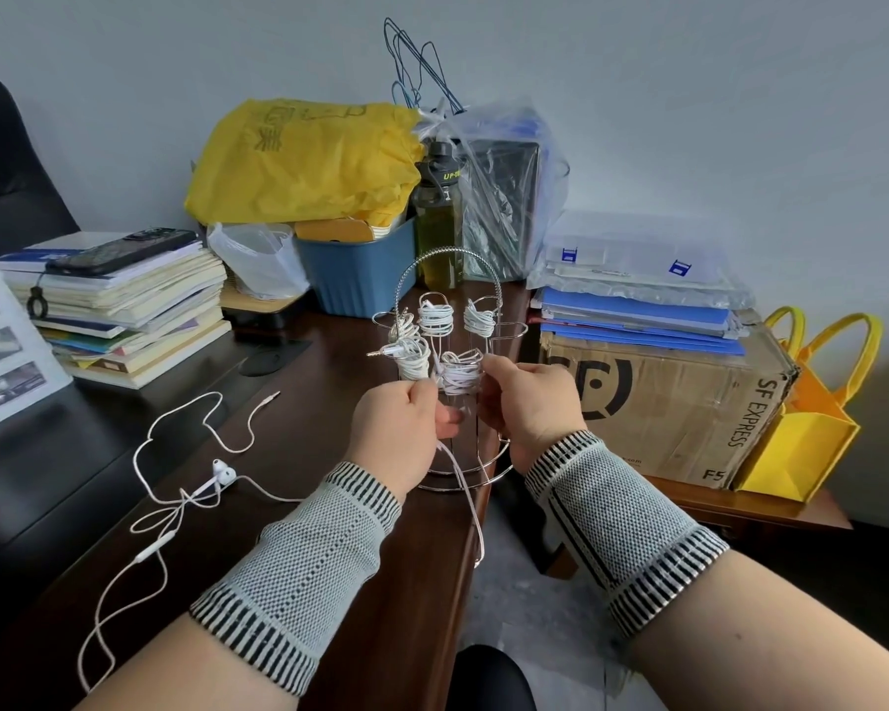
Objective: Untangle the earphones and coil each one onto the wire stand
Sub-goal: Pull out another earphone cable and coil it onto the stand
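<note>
Nearest the camera: two forearms in grey knitted wrist sleeves with black-and-white striped cuffs, reaching to the chrome wire stand with arched handle [450, 320]. Left hand [399, 433], fingers curled, pinches a white earphone cable [467, 497] just in front of the stand; the cable's slack trails down past the stand's base and over the desk edge. Right hand [529, 402], fingers curled, grips at the lower right coil [462, 374] on the stand; whether it holds cable or a wire arm, cannot tell. Progress, judged: five white coils sit on the stand's arms, the one in hand apparently unfinished since its tail hangs loose. One more loose white earphone set with inline remote [186, 497] lies uncoiled on the desk, well left of the stand, loops crossing near its buds; that one is left to do. Surface: dark brown wooden desk [299, 443], stand at its right edge. Behind the stand: a blue plastic bin [360, 274], a yellow bag [304, 161], a dark bottle [435, 218]. Right of the stand, a cardboard box [668, 402]; left, stacked books [124, 310]. Pale wall behind.
</note>
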Available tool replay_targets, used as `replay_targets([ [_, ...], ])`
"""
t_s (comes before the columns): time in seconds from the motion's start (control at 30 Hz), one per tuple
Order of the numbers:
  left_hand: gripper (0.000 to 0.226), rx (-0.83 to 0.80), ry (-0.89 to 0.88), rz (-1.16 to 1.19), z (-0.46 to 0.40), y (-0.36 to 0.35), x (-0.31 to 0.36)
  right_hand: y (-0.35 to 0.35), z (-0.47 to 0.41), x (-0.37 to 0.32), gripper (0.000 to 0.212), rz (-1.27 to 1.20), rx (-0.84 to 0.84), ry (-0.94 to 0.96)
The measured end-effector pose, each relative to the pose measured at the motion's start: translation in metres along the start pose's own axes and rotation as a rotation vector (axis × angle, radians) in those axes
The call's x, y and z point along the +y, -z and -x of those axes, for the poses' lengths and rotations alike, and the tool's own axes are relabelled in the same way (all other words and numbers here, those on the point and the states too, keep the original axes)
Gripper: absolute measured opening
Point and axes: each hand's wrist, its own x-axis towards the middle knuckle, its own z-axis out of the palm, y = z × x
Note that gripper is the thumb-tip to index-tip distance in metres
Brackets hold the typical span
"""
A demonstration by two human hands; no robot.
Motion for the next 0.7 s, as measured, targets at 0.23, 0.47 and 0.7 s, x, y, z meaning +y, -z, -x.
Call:
replay_targets([
  [0.23, 0.038, -0.055, -0.145, -0.101, 0.007, 0.004, -0.008, 0.010, 0.019, 0.005, 0.018, -0.155, -0.074, 0.036],
  [0.47, 0.029, -0.080, -0.154, -0.014, 0.008, 0.006, -0.004, 0.018, 0.033, 0.011, 0.021, 0.280, -0.234, 0.359],
  [0.7, 0.023, -0.097, -0.015, 0.196, 0.001, 0.004, -0.006, 0.023, 0.039, 0.018, 0.023, 0.326, -0.442, 0.313],
])
